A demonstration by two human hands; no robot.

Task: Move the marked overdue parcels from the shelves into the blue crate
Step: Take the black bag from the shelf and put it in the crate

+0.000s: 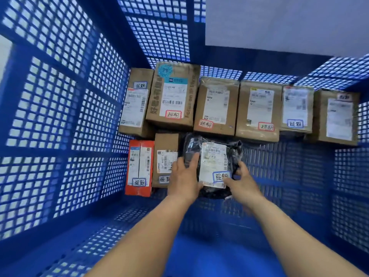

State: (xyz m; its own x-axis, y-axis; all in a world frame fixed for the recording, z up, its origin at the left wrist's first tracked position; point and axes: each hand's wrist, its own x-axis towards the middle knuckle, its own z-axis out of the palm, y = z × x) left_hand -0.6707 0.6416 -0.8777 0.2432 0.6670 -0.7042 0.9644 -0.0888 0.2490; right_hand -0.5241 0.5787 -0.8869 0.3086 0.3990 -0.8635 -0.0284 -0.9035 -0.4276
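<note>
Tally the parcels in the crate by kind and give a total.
Brown cardboard boxes: 7, six in the back row and one in front
Red box: 1
Black plastic bag: 1, held by both hands
Total: 9

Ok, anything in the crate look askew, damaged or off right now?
Nothing damaged. The second carton in the back row sits tilted, overlapping the narrow carton left of it. The black bag parcel is crinkled and soft, held by the left hand and right hand.

Cardboard box (173, 96) side print perhaps reads "Focus on IP".
</note>
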